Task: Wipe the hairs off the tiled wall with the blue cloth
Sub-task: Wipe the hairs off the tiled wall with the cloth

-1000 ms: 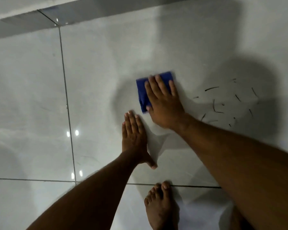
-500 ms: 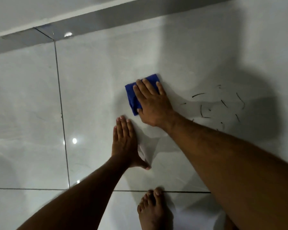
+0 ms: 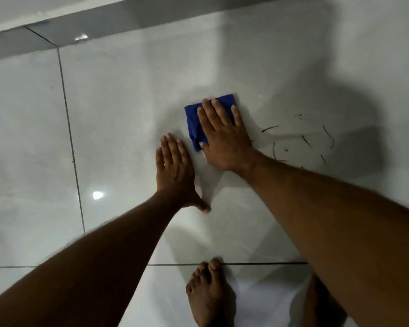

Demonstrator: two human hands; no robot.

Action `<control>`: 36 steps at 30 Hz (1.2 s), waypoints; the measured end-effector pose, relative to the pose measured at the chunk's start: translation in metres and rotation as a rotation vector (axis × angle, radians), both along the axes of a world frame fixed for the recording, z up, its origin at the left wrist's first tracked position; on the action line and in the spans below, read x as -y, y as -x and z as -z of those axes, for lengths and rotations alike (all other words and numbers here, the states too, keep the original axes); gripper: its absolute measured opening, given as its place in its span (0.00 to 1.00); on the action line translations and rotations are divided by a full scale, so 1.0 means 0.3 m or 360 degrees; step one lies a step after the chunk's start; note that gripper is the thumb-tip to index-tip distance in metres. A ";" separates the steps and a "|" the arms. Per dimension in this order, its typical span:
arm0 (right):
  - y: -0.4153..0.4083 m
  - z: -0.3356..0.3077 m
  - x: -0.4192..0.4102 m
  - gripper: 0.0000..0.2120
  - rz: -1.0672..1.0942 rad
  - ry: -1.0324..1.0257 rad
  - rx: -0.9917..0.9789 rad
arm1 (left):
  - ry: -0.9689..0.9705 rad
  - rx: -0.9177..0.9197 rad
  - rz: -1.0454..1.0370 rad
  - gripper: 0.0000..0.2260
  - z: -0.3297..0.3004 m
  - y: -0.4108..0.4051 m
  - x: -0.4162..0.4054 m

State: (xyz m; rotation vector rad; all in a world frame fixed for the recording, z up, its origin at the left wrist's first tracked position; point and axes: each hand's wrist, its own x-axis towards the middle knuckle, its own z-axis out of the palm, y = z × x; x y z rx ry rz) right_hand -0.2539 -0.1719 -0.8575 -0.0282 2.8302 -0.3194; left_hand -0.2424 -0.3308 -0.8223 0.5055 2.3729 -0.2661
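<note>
blue cloth point(image 3: 194, 122) folded, at centre of the frame, pressed against the tiled wall point(image 3: 116, 114) under the right hand point(image 3: 224, 140); grip wide, fingers straight and spread over the cloth. left hand point(image 3: 175, 171) just below and left of the cloth, flat on the wall, grip wide, holding nothing. dark hairs point(image 3: 270, 127) scattered on the tile right of the right hand, apart from the cloth. bare foot point(image 3: 208, 296) at bottom centre

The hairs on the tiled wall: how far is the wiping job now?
Done: nothing visible yet. In hand: the right hand presses the blue cloth on the tiled wall, beside the hairs; the left hand rests flat on the wall. Left: all the scattered hairs.
</note>
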 end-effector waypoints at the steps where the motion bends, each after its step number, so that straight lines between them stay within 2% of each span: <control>1: -0.058 -0.004 -0.001 0.41 0.0046 0.0003 -0.0007 | -0.0014 -0.0009 0.0011 0.82 -0.005 -0.005 -0.002; 3: -0.289 -0.022 -0.009 0.41 0.0011 0.0015 -0.0003 | -0.0032 -0.0020 0.0091 0.81 -0.016 -0.022 -0.022; 5: -0.536 -0.042 -0.066 0.41 -0.0308 0.0015 0.0005 | -0.0082 0.0011 0.0148 0.80 -0.027 -0.045 -0.055; 7: -0.590 -0.021 -0.195 0.40 -0.0729 0.0029 -0.0002 | -0.0130 0.0050 0.0201 0.80 -0.035 -0.070 -0.093; 8: -0.536 0.000 -0.252 0.38 -0.0817 -0.0019 -0.0058 | -0.0145 0.0057 0.0233 0.80 -0.032 -0.073 -0.117; 9: -0.457 0.020 -0.291 0.37 -0.0757 -0.0095 -0.0143 | -0.0156 0.0057 0.0262 0.80 -0.026 -0.072 -0.144; 11: -0.258 0.046 -0.337 0.37 -0.0327 -0.0203 -0.0208 | -0.0190 0.0002 0.0295 0.80 -0.002 -0.059 -0.205; 13: -0.144 0.043 -0.326 0.38 0.0048 -0.0175 -0.0179 | -0.0194 -0.0031 0.0331 0.81 0.011 -0.037 -0.255; 14: -0.158 0.038 -0.301 0.39 0.0162 -0.0142 -0.0163 | -0.0183 -0.0041 0.0360 0.81 0.012 -0.028 -0.274; 16: -0.313 0.020 -0.242 0.41 0.0146 -0.0096 -0.0103 | -0.0167 -0.0062 0.0394 0.81 0.005 -0.022 -0.295; 17: -0.436 0.009 -0.217 0.42 0.0004 -0.0081 -0.0100 | -0.0161 -0.0039 0.0383 0.80 -0.005 -0.029 -0.298; 19: -0.646 -0.028 -0.229 0.41 -0.0510 -0.0011 -0.0047 | -0.0156 0.0016 0.0368 0.79 -0.012 -0.059 -0.294; 21: -0.638 -0.026 -0.361 0.39 -0.0972 0.0016 -0.0071 | -0.0132 0.0055 0.0402 0.79 -0.012 -0.090 -0.301; 22: -0.574 -0.009 -0.419 0.36 -0.1022 -0.0021 -0.0168 | -0.0125 0.0067 0.0398 0.79 -0.008 -0.100 -0.309; 23: -0.485 0.012 -0.465 0.33 -0.0897 -0.0083 -0.0295 | -0.0121 0.0065 0.0377 0.80 -0.001 -0.102 -0.317; 24: -0.381 0.031 -0.504 0.33 -0.0623 -0.0172 -0.0339 | -0.0110 0.0059 0.0353 0.81 0.005 -0.103 -0.324; 26: -0.196 0.040 -0.539 0.36 -0.0050 -0.0258 -0.0303 | -0.0087 0.0043 0.0358 0.81 0.003 -0.100 -0.335; 28: -0.176 0.036 -0.485 0.39 0.0301 -0.0174 -0.0230 | -0.0095 0.0054 0.0400 0.80 -0.009 -0.096 -0.343; 29: -0.231 0.031 -0.447 0.40 0.0339 -0.0168 -0.0210 | -0.0132 0.0050 0.0413 0.79 -0.015 -0.092 -0.355; 31: -0.437 0.021 -0.394 0.41 0.0167 -0.0149 -0.0160 | -0.0195 0.0043 0.0452 0.76 -0.032 -0.082 -0.398; 33: -0.629 -0.002 -0.423 0.42 -0.0394 -0.0069 -0.0100 | -0.0186 0.0070 0.0507 0.73 -0.039 -0.075 -0.442; 35: -0.612 -0.003 -0.582 0.41 -0.0977 0.0011 -0.0123 | -0.0142 0.0101 0.0563 0.72 -0.030 -0.079 -0.478; 36: -0.553 0.014 -0.655 0.40 -0.1079 0.0016 -0.0214 | -0.0124 0.0114 0.0567 0.73 -0.025 -0.082 -0.485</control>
